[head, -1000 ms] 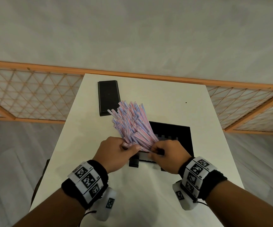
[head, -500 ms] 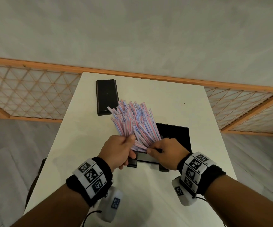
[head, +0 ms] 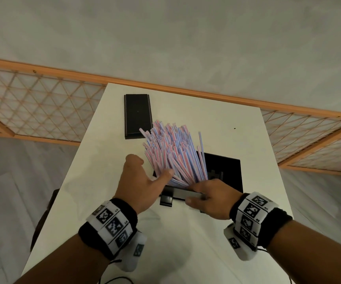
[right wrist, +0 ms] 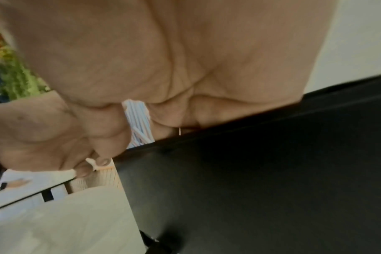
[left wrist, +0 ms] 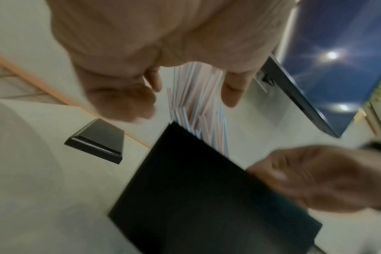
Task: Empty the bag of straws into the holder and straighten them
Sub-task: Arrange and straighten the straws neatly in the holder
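Note:
A thick bunch of pink, blue and white striped straws (head: 173,152) stands in the black holder (head: 225,173), fanned out and leaning toward the far left. One straw sticks up apart on the right side. My left hand (head: 145,173) is spread open beside the bunch, its thumb touching the straws' lower left side. My right hand (head: 200,194) grips the holder's near rim, thumb on the front wall and fingers curled over the edge at the straws' base. The left wrist view shows the straws (left wrist: 196,106) rising from the holder (left wrist: 196,189). No bag is in view.
A flat black lid (head: 137,115) lies on the white table (head: 196,242) at the far left, just beyond the straw tips. A wooden lattice rail (head: 42,103) runs behind the table. Table edges fall off close on both sides.
My left hand has let go of the straws and spread open to their left. My right hand has shifted from the straws' base to the holder's rim. The bunch fans wider.

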{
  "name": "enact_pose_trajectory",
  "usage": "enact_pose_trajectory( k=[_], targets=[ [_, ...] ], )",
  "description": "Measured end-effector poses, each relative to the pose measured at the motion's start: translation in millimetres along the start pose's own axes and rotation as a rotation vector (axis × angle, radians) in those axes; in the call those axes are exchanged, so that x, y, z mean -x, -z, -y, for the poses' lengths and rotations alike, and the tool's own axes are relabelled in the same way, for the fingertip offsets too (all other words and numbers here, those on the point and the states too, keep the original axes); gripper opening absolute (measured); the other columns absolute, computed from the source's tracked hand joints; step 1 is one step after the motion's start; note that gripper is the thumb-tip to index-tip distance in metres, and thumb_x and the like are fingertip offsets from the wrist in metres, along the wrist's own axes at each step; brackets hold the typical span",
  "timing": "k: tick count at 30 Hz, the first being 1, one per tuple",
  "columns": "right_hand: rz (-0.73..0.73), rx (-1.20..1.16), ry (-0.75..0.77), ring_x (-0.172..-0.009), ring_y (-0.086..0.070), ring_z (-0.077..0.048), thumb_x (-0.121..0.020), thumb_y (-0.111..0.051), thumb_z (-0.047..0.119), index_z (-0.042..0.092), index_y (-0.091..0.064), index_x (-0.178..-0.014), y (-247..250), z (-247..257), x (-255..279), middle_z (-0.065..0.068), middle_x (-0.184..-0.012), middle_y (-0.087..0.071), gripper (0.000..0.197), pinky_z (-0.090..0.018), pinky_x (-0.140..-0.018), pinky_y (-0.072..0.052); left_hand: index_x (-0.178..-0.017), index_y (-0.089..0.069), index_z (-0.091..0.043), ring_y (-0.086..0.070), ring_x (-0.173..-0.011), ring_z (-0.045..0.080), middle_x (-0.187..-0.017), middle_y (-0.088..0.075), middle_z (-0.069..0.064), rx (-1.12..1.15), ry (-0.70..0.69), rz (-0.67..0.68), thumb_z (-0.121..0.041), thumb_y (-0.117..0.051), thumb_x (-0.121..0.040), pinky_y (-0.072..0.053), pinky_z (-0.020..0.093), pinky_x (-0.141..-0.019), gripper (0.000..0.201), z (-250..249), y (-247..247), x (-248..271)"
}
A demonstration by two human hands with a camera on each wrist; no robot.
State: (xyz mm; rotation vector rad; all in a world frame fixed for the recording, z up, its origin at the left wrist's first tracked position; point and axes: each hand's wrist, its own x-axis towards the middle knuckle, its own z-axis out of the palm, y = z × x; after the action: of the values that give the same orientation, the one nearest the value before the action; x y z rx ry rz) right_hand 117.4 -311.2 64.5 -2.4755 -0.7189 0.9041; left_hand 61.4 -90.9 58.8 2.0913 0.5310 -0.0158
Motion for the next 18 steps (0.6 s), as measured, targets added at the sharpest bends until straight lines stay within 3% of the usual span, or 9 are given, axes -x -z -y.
enact_pose_trajectory(
  k=[3, 5, 7, 9, 11, 13, 15, 18],
  targets=[
    [0.014, 0.228, -0.069, -0.068, -0.054, -0.009, -0.093, -0.046, 0.064, 0.021, -0.059, -0.08, 6, 3, -6, 0.007, -0.073, -0.056, 0.047, -0.025, -0.062, -0.041, -0.141, -0.038, -0.009, -0.052, -0.123, 0.018, -0.136, -0.047, 0.004, 0.098, -0.011, 0.049, -0.077, -0.07, -0.064, -0.048, 0.04, -0.102, 0.108, 7, -14, -11],
    [0.008, 0.205, -0.075, -0.07, -0.056, -0.009, -0.09, -0.052, 0.064, 0.02, -0.06, -0.081, 8, 5, -7, 0.006, -0.076, -0.059, 0.045, -0.027, -0.064, -0.047, -0.14, -0.044, -0.02, -0.056, -0.124, 0.011, -0.136, -0.053, -0.004, 0.252, 0.0, 0.131, -0.08, -0.067, -0.065, -0.047, 0.037, -0.107, 0.099, 8, -21, -16],
    [0.02, 0.11, -0.038, -0.078, -0.061, -0.011, -0.086, -0.061, 0.06, 0.021, -0.066, -0.095, 7, 10, -7, 0.006, -0.085, -0.065, 0.04, -0.029, -0.072, -0.051, -0.14, -0.039, -0.027, -0.056, -0.12, 0.005, -0.129, -0.053, -0.014, 0.318, 0.018, 0.226, -0.065, -0.073, -0.072, -0.044, 0.028, -0.103, 0.085, 5, -25, -15],
    [0.013, 0.072, -0.006, -0.081, -0.062, -0.011, -0.086, -0.066, 0.053, 0.023, -0.067, -0.101, 4, 10, -6, 0.006, -0.089, -0.066, 0.033, -0.028, -0.074, -0.052, -0.138, -0.028, -0.025, -0.056, -0.114, -0.003, -0.121, -0.051, -0.025, 0.353, 0.043, 0.278, -0.049, -0.079, -0.08, -0.043, 0.02, -0.097, 0.08, 6, -29, -12],
    [-0.054, 0.108, -0.022, -0.076, -0.062, -0.012, -0.085, -0.065, 0.054, 0.024, -0.066, -0.089, 8, 1, -6, 0.007, -0.081, -0.065, 0.03, -0.028, -0.069, -0.051, -0.134, -0.026, -0.024, -0.051, -0.103, -0.016, -0.115, -0.05, -0.028, 0.35, 0.044, 0.285, -0.037, -0.078, -0.086, -0.041, 0.008, -0.086, 0.072, 8, -31, -10],
    [-0.083, 0.196, -0.074, -0.071, -0.059, -0.012, -0.083, -0.062, 0.063, 0.023, -0.061, -0.078, 14, -6, -5, 0.006, -0.074, -0.061, 0.04, -0.027, -0.065, -0.047, -0.135, -0.026, -0.02, -0.05, -0.096, -0.021, -0.114, -0.051, -0.028, 0.363, 0.046, 0.298, -0.029, -0.078, -0.087, -0.04, -0.001, -0.076, 0.072, 8, -31, -11],
    [-0.024, 0.165, -0.105, -0.078, -0.062, -0.012, -0.078, -0.06, 0.069, 0.024, -0.066, -0.091, 12, -8, -6, 0.006, -0.082, -0.066, 0.047, -0.028, -0.072, -0.051, -0.14, -0.022, -0.019, -0.051, -0.092, -0.026, -0.113, -0.046, -0.032, 0.373, 0.035, 0.311, -0.025, -0.079, -0.086, -0.041, -0.002, -0.073, 0.078, 7, -32, -12],
    [0.004, 0.021, -0.064, -0.095, -0.064, -0.008, -0.079, -0.065, 0.062, 0.031, -0.068, -0.112, 7, -1, -6, 0.01, -0.102, -0.07, 0.045, -0.029, -0.087, -0.053, -0.147, -0.018, -0.018, -0.046, -0.087, -0.034, -0.109, -0.036, -0.038, 0.356, 0.028, 0.317, -0.026, -0.078, -0.087, -0.04, -0.003, -0.073, 0.086, 6, -34, -13]
  ],
)
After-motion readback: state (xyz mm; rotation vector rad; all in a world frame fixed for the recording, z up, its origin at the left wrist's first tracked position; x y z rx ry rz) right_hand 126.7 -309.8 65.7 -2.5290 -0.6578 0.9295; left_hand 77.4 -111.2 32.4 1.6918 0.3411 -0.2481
